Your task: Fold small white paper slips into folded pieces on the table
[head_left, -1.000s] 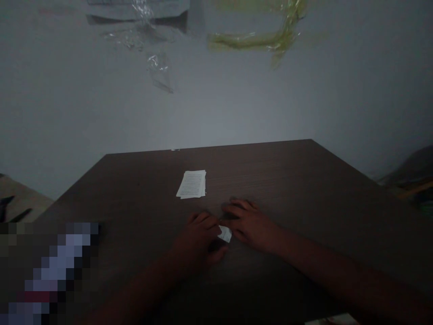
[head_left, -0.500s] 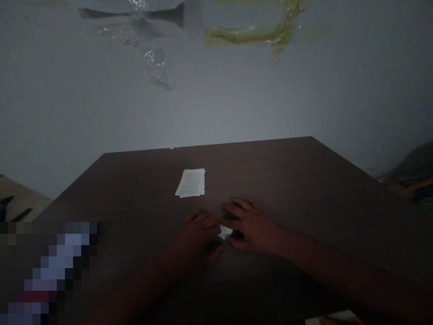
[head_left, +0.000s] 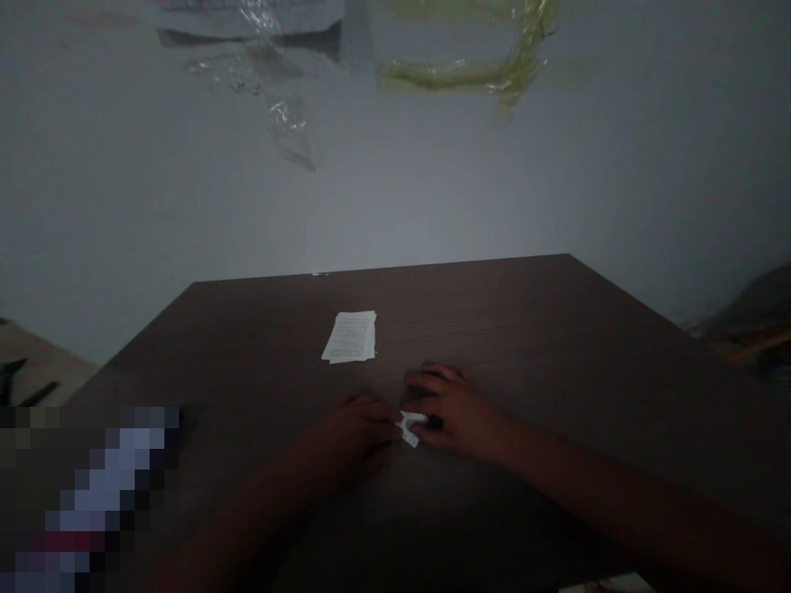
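Note:
A small, creased piece of white paper [head_left: 409, 437] sits between my two hands near the middle of the table. My left hand [head_left: 362, 432] has its fingers drawn together at the paper's left edge, pinching it; the fingertips are dim. From the other side, my right hand [head_left: 457, 413] grips the paper between thumb and forefinger, while its remaining fingers reach forward over the tabletop. Farther off and a little left lies a stack of printed paper sheets [head_left: 351, 338], touched by neither hand.
The brown wooden table [head_left: 494, 313] meets a pale wall with peeling clear and yellow tape [head_left: 451, 77]. A blurred-out patch [head_left: 105, 486] covers the lower left. Something pale [head_left: 609, 585] shows at the bottom edge. Dark items stand beyond the table's right side.
My left fingers have closed up at the paper's edge, the thumb no longer standing apart. The small paper is now bent and shows more between the hands. The stack stays put.

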A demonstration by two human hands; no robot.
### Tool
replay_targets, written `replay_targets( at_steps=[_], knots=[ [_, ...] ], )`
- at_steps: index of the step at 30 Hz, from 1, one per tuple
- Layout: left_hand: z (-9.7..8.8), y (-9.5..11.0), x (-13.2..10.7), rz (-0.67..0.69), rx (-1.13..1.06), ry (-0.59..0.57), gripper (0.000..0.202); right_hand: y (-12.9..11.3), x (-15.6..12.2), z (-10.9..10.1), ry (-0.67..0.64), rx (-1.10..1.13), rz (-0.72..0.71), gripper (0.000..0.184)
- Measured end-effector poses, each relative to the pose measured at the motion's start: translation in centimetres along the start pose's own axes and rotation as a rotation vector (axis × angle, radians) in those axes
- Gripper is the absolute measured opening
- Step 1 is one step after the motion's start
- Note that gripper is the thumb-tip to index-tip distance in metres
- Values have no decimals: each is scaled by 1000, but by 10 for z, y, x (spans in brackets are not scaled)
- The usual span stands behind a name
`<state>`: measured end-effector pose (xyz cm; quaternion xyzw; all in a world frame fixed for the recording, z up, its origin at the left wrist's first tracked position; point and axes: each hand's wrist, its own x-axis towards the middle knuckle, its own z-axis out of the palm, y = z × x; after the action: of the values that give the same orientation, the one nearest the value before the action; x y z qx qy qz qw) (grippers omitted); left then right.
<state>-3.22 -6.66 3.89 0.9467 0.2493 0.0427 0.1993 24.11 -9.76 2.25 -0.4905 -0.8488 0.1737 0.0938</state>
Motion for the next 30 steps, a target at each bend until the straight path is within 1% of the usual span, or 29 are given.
replay_targets(
  at_steps=[3, 5, 8, 11, 12, 14, 16, 18, 21, 24, 27, 30],
  knots=[
    [0, 1, -3, -20, 46, -23, 30, -1, -3, 0, -14, -11, -14, 50],
    [0, 2, -4, -27, 59, -15, 29, 0, -5, 1, -11, -21, -28, 59],
    [-1, 6, -3, -33, 53, 19, 22, 5, -8, 2, -9, -22, -51, 68],
    [1, 8, 1, -84, 59, 62, 13, 12, -7, 3, -12, -6, -108, 72],
    [3, 8, 3, -114, 73, 78, 9, 14, -7, 3, -4, 4, -134, 69],
    [6, 7, 6, -178, 120, 109, 4, 18, -4, 4, 33, 41, -192, 52],
    [10, 4, 7, -227, 165, 126, 4, 21, -2, 6, 96, 107, -234, 31],
    [12, 0, 6, -256, 176, 131, 2, 24, 1, 7, 176, 168, -243, 20],
    [15, -5, 1, -249, 157, 158, 13, 31, 4, 8, 269, 186, -241, 15],
    [21, -8, -2, -201, 163, 177, 31, 36, 4, 9, 305, 167, -273, 17],
    [29, -5, -1, -178, 155, 176, 50, 36, 4, 11, 299, 146, -298, 25],
    [32, 1, 1, -133, 81, 180, 53, 33, 3, 13, 260, 124, -307, 31]
  ],
)
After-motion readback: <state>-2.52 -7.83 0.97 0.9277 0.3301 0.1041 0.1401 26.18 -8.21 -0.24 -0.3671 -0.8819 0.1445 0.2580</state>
